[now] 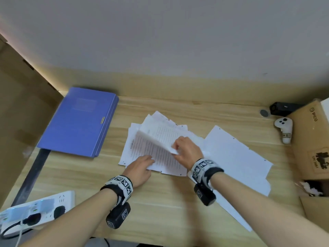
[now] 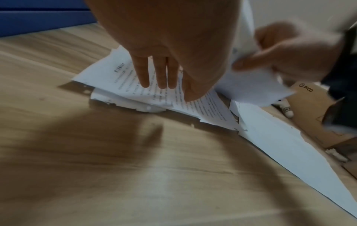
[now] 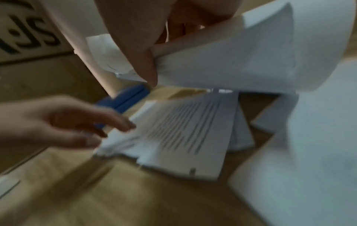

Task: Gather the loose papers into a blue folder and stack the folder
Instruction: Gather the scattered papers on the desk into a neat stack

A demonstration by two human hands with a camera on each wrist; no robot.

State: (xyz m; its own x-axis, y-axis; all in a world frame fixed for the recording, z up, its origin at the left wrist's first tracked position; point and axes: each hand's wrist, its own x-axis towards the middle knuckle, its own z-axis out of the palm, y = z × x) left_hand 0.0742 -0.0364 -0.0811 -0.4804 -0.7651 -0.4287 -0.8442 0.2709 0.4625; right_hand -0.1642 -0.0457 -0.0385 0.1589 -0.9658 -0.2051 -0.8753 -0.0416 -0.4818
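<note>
Folder (image 1: 78,122) far left on tabletop (image 1: 160,202) — papers (image 1: 151,150) centre, sheets (image 1: 236,157) right; cardboard box (image 1: 313,139) at right edge.

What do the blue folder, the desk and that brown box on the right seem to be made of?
The blue folder looks like matte plastic or coated card, hard to tell which: smooth, stiff and flat, with a small metal tab. The desk shows pale wood grain in planks, possibly laminate. The box looks like plain brown cardboard, with printed markings and torn flaps.
</note>
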